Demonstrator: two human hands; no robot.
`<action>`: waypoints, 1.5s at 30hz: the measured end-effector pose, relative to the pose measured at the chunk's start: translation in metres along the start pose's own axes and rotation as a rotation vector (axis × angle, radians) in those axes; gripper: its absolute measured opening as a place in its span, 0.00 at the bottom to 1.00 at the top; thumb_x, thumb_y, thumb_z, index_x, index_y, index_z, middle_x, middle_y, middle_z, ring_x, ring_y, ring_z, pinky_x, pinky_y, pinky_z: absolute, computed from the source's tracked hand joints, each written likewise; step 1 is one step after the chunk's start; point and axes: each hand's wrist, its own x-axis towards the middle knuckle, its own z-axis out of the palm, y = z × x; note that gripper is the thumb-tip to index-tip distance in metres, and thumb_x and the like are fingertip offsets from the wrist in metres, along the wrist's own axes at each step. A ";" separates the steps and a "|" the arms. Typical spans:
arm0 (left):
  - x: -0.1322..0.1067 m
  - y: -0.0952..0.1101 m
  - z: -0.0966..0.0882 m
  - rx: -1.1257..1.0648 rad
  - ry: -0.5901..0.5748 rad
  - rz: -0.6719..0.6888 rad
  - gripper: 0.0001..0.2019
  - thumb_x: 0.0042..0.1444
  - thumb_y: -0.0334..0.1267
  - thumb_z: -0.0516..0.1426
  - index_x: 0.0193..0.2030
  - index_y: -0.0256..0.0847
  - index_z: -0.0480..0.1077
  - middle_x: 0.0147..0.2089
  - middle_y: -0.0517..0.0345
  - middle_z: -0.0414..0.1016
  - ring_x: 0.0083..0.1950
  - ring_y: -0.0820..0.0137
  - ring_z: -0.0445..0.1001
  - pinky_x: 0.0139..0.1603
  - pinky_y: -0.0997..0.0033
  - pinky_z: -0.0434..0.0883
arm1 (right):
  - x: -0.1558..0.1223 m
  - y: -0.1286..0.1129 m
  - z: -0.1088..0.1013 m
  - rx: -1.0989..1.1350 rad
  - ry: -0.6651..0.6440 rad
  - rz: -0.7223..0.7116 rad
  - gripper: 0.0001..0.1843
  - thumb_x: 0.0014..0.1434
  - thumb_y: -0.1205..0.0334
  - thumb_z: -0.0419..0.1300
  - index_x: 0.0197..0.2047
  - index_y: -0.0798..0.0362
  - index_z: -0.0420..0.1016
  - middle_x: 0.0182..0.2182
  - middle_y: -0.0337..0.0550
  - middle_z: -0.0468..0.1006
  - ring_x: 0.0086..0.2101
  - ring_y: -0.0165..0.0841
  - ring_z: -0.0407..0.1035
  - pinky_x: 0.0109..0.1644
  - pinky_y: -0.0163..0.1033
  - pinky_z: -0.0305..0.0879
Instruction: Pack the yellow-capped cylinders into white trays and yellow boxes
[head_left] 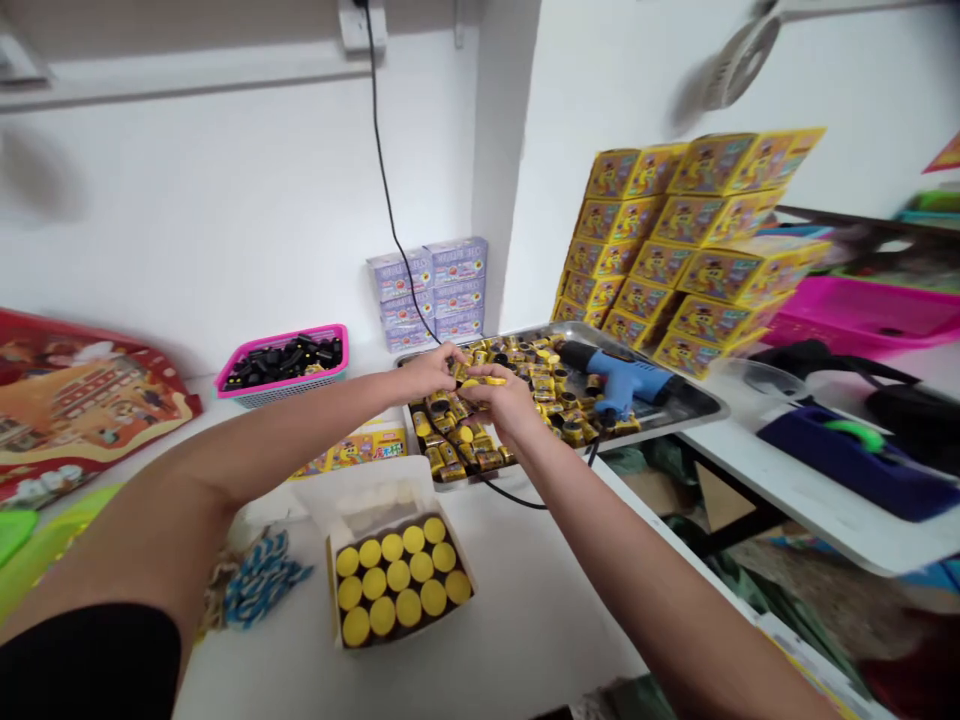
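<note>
Right-hand fingers (501, 395) closed on a small yellow cylindrical tube (486, 380), long axis crosswise; left-hand fingers (442, 362) adjacent, hold indeterminate.

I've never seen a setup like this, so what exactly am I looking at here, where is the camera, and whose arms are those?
There's no machine here. The picture comes from a camera worn on a person's head, looking forward and down, so these bare arms are the wearer's own. The left hand and right hand meet over a metal tray, holding a small yellow-and-black tube between them. The tray is heaped with more tubes like it, and a blue pistol-shaped tool lies on top of them. Nearer the person, on the white table, sits an open box packed with yellow-capped tubes. Yellow printed boxes are stacked behind the tray.
</note>
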 end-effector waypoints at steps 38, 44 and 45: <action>-0.263 -0.054 0.053 -0.144 0.446 -0.207 0.19 0.46 0.31 0.62 0.48 0.41 0.74 0.28 0.66 0.69 0.31 0.72 0.70 0.35 0.73 0.65 | -0.156 0.078 0.059 -0.336 -0.505 0.084 0.22 0.31 0.57 0.78 0.29 0.51 0.75 0.27 0.33 0.77 0.27 0.30 0.70 0.35 0.39 0.71; -0.266 -0.056 0.050 -0.235 0.450 -0.207 0.09 0.45 0.32 0.63 0.37 0.38 0.75 0.29 0.63 0.72 0.31 0.72 0.70 0.34 0.73 0.65 | -0.155 0.070 0.058 -0.234 -0.448 0.184 0.24 0.31 0.53 0.79 0.28 0.52 0.74 0.25 0.35 0.77 0.26 0.33 0.74 0.34 0.42 0.76; -0.267 -0.056 0.050 -0.150 0.509 -0.204 0.08 0.46 0.32 0.63 0.36 0.38 0.75 0.30 0.62 0.72 0.32 0.72 0.71 0.35 0.72 0.66 | -0.153 0.071 0.059 -0.219 -0.389 0.228 0.25 0.31 0.53 0.79 0.28 0.52 0.72 0.24 0.35 0.77 0.26 0.34 0.74 0.33 0.43 0.76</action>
